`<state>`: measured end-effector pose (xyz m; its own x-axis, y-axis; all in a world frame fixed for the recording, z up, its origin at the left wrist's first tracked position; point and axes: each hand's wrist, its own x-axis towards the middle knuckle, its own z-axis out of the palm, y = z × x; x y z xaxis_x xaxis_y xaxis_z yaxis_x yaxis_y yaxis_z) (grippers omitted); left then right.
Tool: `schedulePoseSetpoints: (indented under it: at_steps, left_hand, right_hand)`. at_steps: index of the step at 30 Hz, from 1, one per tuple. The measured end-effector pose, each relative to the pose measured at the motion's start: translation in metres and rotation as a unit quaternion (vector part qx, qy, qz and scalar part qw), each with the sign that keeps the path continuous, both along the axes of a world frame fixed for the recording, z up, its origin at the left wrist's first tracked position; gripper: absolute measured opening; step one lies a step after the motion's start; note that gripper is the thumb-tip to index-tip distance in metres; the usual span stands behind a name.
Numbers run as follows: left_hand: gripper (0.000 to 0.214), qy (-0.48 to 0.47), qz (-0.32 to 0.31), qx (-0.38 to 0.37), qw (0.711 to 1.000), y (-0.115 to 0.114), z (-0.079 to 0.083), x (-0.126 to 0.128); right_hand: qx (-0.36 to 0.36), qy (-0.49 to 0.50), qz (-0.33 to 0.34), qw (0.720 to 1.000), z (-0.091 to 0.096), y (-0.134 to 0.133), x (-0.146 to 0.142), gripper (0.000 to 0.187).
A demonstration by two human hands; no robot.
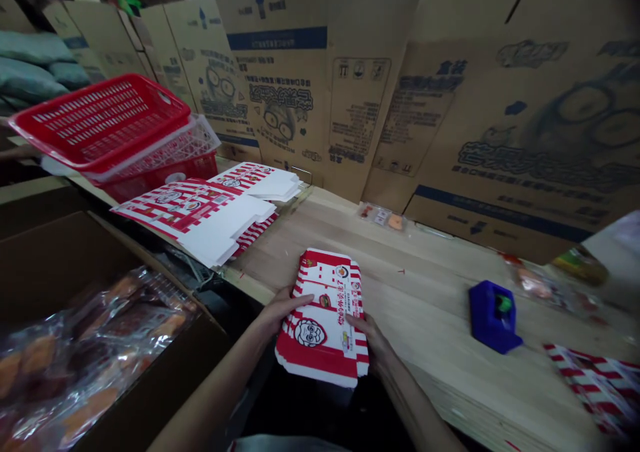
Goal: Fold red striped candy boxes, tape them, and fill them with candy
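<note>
A red-and-white printed carton (320, 319), folded flat or nearly so, is held in front of me at the table's near edge. My left hand (283, 309) grips its left side, thumb lying over the printed face. On the opposite side my right hand (373, 339) holds the right edge, with the thumb on top and the other fingers hidden behind. Left of the carton lie stacks of flat, striped carton blanks (215, 222), their white flaps toward me.
Red plastic baskets (115, 119) stand at the back left. A cardboard box (150, 379) of wrapped food packs is at lower left. A blue tape dispenser (493, 319) sits on the wooden table (425, 285). Large cartons (300, 72) line the back; striped packaging (595, 379) lies right.
</note>
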<state>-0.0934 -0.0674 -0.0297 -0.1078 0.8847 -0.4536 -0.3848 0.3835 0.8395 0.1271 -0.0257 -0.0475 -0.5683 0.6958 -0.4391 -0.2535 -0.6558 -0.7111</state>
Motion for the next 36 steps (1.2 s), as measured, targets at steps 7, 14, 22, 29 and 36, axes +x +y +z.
schedulePoseSetpoints:
  at_steps: [7, 14, 22, 29, 36]
  left_hand:
    - [0.067, -0.065, 0.032, 0.021, 0.997, -0.015, 0.002, 0.003]
    - [0.061, -0.037, 0.078, -0.012, 0.996, -0.038, -0.004, 0.001]
    - [0.061, 0.031, 0.099, -0.037, 0.994, -0.041, 0.002, 0.002]
    - [0.069, 0.033, 0.066, 0.001, 0.997, -0.038, 0.008, 0.004]
    - [0.06, 0.039, 0.066, 0.037, 0.996, -0.038, 0.015, 0.011]
  right_hand:
    - [0.055, -0.018, 0.08, 0.995, 0.008, -0.003, -0.001, 0.064]
    - [0.406, -0.336, -0.029, 0.849, 0.01, 0.015, -0.003, 0.042]
    - [0.692, -0.38, 0.089, 0.608, 0.03, 0.016, -0.042, 0.027]
    - [0.655, -0.338, 0.207, 0.643, 0.047, 0.028, -0.056, 0.008]
    - [0.719, -0.331, 0.209, 0.575, 0.051, 0.028, -0.055, 0.012]
